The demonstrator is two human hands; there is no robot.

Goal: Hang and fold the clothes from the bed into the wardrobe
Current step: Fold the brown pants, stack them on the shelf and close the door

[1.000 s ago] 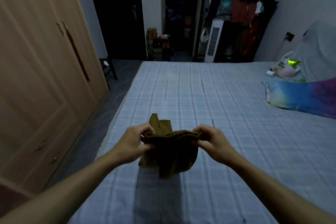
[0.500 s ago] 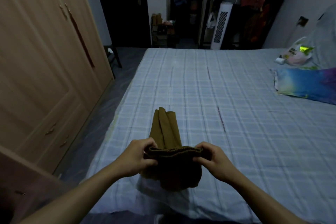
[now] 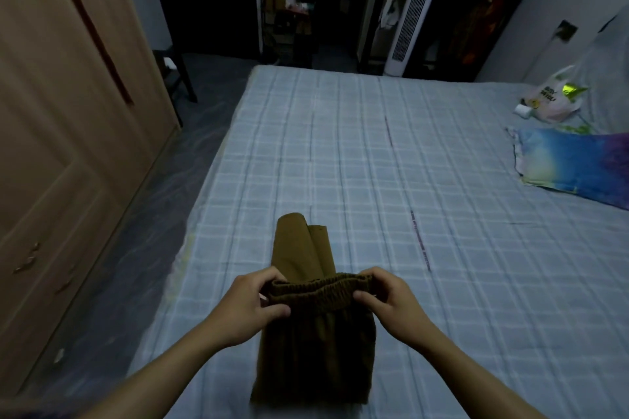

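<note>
The person stands at the foot edge of the bed with the pale blue checked quilted cover (image 3: 374,180), both bare arms stretched out over it. Between the hands is a folded pair of olive-brown trousers with a gathered elastic waistband (image 3: 316,343); the waistband runs straight across from one hand to the other, the body of the garment hangs below it toward the near edge of the bed, and a narrower folded part lies flat on the cover just beyond the hands. The left hand (image 3: 253,308) pinches the left end of the waistband, its fingers (image 3: 272,277) curled over the top and the thumb pressed in beneath. The right hand (image 3: 391,304) grips the right end in the same manner, fingers closed round the elastic. To the left, across a strip of grey floor, stands the tall light-wood wardrobe with panelled doors (image 3: 61,133). At the far right of the bed lie a blue, yellow and purple tie-dyed cloth (image 3: 575,168) and, beyond it, a white plastic carrier bag (image 3: 551,100). A white tower fan (image 3: 408,27) stands against the far wall.
</note>
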